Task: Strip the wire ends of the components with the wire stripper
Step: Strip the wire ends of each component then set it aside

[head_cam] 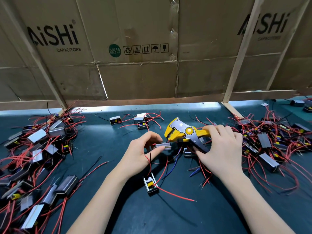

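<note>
My right hand [222, 146] grips the handles of a yellow and grey wire stripper [182, 132], whose jaws point left. Just below the jaws, my left hand [143, 149] pinches a small grey metal component [163, 146] between thumb and fingers. A short red wire from the component reaches up into the stripper's jaws. Red and black wires trail over my left hand toward the mat. Another component [150, 184] with a long red wire lies on the dark mat between my forearms.
A big heap of components with red wires [37, 149] lies on the left, another heap [270, 141] on the right. A few components [140, 120] sit behind the stripper. A cardboard wall [135, 48] with wooden struts closes off the back.
</note>
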The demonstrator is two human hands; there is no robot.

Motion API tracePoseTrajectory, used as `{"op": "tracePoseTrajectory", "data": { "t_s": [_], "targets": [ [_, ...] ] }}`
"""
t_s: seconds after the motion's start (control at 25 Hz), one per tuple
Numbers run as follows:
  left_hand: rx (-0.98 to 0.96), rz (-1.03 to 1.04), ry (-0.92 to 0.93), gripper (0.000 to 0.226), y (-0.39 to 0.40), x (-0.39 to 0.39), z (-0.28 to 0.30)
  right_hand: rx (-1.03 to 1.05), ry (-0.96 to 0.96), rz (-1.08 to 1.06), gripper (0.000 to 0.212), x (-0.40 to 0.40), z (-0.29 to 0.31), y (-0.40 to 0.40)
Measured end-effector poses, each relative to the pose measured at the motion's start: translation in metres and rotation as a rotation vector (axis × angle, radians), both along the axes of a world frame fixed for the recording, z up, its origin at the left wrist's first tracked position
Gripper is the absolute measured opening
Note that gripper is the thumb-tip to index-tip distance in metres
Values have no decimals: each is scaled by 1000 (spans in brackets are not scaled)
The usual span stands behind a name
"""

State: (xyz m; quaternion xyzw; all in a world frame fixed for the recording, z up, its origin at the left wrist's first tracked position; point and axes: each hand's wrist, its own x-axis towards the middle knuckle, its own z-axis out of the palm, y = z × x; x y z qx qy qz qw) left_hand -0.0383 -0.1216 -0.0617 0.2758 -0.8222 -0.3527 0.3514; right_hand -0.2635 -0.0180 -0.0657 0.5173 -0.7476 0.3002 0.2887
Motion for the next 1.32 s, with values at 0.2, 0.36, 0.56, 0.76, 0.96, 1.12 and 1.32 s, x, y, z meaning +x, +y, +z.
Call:
{"op": "tracePoseTrajectory", "data": {
  "t_s": [0.2, 0.36, 0.56, 0.76, 0.96, 1.12, 1.32],
  "targets": [
    [57, 8, -8, 20, -1, 2, 1, -4, 23, 21, 51, 1, 2, 0],
    [70, -11, -14, 22, -1, 3, 2, -30, 58, 21, 49, 1, 4, 1],
    [124, -37, -37, 23, -2, 5, 2, -33, 76, 31, 46, 2, 6, 1],
    [139, -53, -51, 22, -2, 6, 2, -51, 97, 58, 37, 2, 7, 2],
    [115, -52, -74, 20, 0, 7, 3, -72, 115, 78, 34, 4, 11, 3],
    [123, -44, -73, 20, -2, 8, 3, -55, 135, 73, 28, 2, 10, 3],
    [105, -39, -77, 19, -2, 9, 3, -103, 85, 33, 27, 6, 6, 2]
  ]
}}
